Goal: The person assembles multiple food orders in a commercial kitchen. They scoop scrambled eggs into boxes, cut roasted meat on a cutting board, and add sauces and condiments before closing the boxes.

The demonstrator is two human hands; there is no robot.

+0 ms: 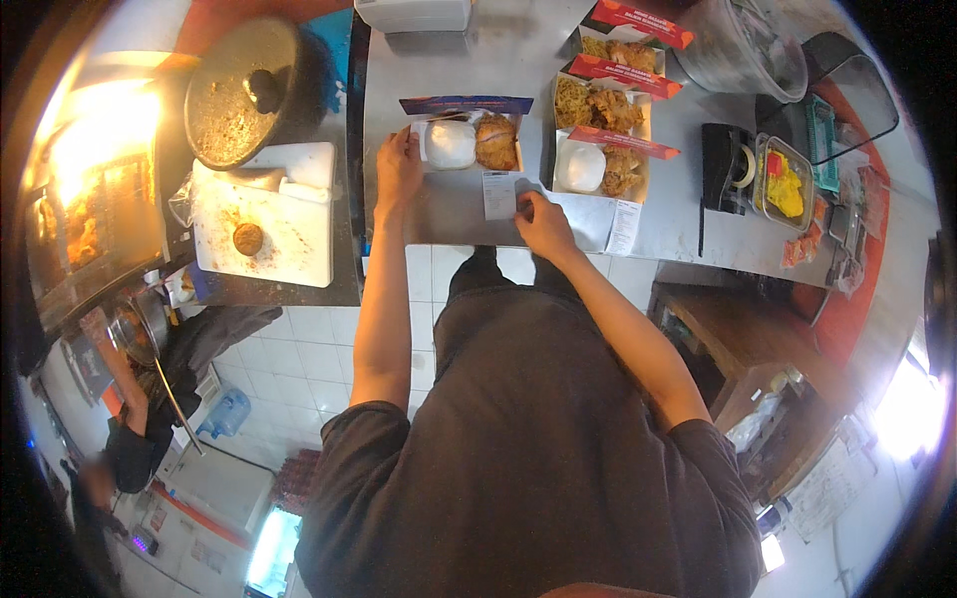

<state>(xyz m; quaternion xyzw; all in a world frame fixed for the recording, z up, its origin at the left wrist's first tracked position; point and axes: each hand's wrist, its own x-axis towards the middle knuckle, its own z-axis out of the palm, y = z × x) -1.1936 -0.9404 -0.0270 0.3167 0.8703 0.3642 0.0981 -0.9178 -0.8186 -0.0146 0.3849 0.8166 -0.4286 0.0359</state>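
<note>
An open paper meal box (466,169) stands on the steel counter in front of me, its dark lid raised at the back. Inside lie a round white-wrapped portion (451,145) and a browned, breaded piece of fried chicken (495,142). My left hand (399,164) is closed at the box's left end, fingertips on its edge. A white paper slip (498,196) with print hangs at the box's front right. Beside that slip, my right hand (543,224) has its fingers curled, with the fingertips at the slip's right edge; part of the grip is hidden.
At right stand more open boxes with red lids (618,80), one with another slip (624,227). Further right are a black tape dispenser (725,167), a clear food tub (785,184) and a large clear container (743,50). At left sit a white cutting board (309,234) and a dark-rimmed pan (239,95). Another person's arm (125,374) shows lower left.
</note>
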